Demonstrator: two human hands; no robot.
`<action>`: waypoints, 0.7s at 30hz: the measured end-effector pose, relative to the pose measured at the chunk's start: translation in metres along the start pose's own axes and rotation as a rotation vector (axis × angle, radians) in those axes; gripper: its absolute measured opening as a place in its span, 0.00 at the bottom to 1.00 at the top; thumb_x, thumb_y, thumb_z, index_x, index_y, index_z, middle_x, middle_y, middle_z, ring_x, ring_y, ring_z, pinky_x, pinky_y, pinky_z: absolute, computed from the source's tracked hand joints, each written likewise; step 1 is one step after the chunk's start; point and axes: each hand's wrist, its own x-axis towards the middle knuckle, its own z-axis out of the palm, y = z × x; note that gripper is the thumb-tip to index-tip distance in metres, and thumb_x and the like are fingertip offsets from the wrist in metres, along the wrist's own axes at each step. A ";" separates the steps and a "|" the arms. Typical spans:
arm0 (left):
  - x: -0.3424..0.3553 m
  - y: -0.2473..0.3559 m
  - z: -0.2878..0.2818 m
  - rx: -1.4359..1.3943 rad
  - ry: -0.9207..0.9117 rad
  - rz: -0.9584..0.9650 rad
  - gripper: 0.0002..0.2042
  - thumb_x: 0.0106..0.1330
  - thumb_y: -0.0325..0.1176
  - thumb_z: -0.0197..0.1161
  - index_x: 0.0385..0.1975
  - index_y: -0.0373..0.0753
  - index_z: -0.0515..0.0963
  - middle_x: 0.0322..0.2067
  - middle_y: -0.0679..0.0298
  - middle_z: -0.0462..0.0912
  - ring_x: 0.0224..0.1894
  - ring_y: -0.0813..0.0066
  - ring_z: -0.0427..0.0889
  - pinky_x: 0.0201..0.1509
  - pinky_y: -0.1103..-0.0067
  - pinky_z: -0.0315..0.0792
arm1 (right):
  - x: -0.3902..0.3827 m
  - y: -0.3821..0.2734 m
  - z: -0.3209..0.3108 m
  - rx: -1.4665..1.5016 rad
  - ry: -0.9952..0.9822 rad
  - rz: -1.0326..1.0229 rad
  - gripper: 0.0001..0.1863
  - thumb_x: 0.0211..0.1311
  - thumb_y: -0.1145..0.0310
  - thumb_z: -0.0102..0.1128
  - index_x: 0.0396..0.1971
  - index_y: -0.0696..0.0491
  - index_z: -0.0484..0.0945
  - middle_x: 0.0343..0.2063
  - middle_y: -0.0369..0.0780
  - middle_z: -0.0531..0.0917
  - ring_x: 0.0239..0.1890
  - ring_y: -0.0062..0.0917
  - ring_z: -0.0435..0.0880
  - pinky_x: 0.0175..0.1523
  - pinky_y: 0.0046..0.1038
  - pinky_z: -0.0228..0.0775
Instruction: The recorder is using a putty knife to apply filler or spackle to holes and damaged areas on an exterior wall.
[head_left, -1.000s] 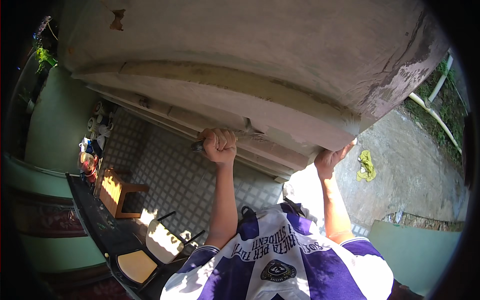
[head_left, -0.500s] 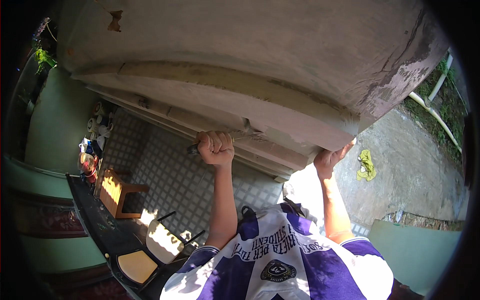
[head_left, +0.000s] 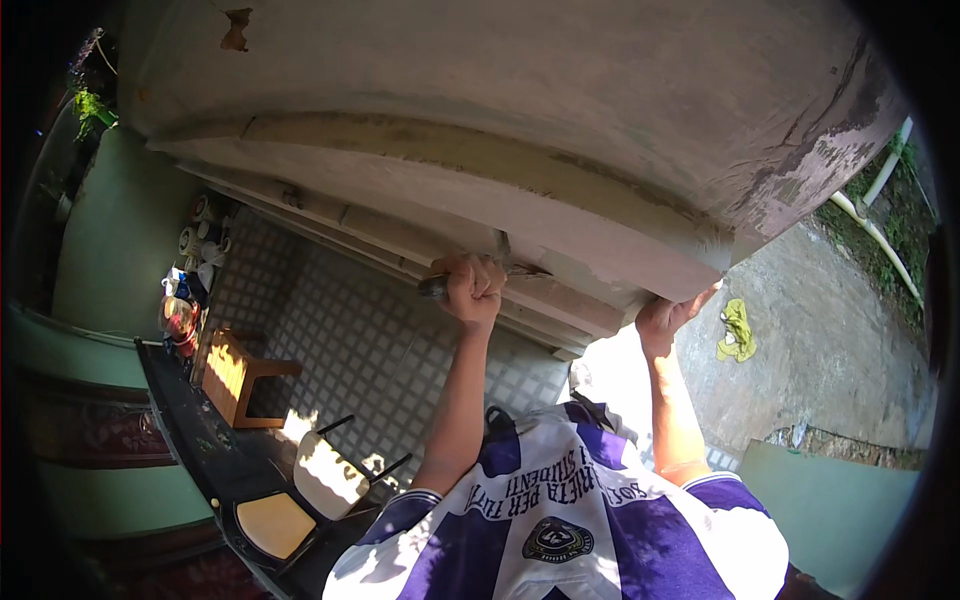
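Note:
My left hand [head_left: 472, 288] is closed in a fist around a dark-handled tool [head_left: 432, 288]. The handle's butt pokes out left of the fist; a thin working end shows on the right, against the underside of the pale concrete ledge [head_left: 480, 190]. Its exact kind is unclear. My right hand [head_left: 662, 325] is raised to the ledge's right end and grips its lower corner, with some fingers hidden by the edge. Narrower stepped mouldings [head_left: 560, 300] run below the ledge, beside my left fist.
Below are a grey checkered tile floor [head_left: 340, 320], a wooden stool [head_left: 235, 380], a chair [head_left: 325, 480] and a black table edge [head_left: 185, 430]. Containers [head_left: 185, 290] cluster by the left wall. A yellow-green cloth [head_left: 737, 330] lies on concrete at right, near white pipes [head_left: 865, 210].
My left hand has shifted right along the moulding with the tool, and its wrist has turned. My right hand keeps its place on the ledge corner. The whole view has shifted slightly.

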 end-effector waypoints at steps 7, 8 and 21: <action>-0.003 0.005 -0.005 -0.039 -0.041 0.031 0.14 0.62 0.29 0.45 0.14 0.43 0.55 0.08 0.72 0.52 0.08 0.82 0.47 0.12 0.82 0.44 | 0.010 -0.004 0.000 0.015 0.017 -0.051 0.18 0.68 0.66 0.33 0.52 0.59 0.65 0.45 0.49 0.69 0.49 0.42 0.62 0.61 0.41 0.44; 0.002 0.014 -0.003 -0.042 -0.041 0.028 0.14 0.62 0.29 0.45 0.14 0.43 0.55 0.08 0.72 0.52 0.08 0.82 0.47 0.12 0.82 0.44 | 0.008 -0.002 -0.001 0.011 0.017 -0.050 0.18 0.68 0.66 0.33 0.52 0.59 0.65 0.45 0.49 0.69 0.49 0.42 0.62 0.61 0.41 0.44; 0.005 0.013 -0.006 -0.030 0.003 0.008 0.14 0.62 0.30 0.45 0.13 0.44 0.54 0.08 0.73 0.52 0.08 0.82 0.46 0.12 0.82 0.45 | 0.001 0.000 0.000 -0.008 -0.027 0.037 0.21 0.70 0.62 0.29 0.53 0.58 0.64 0.48 0.49 0.68 0.54 0.42 0.61 0.64 0.42 0.39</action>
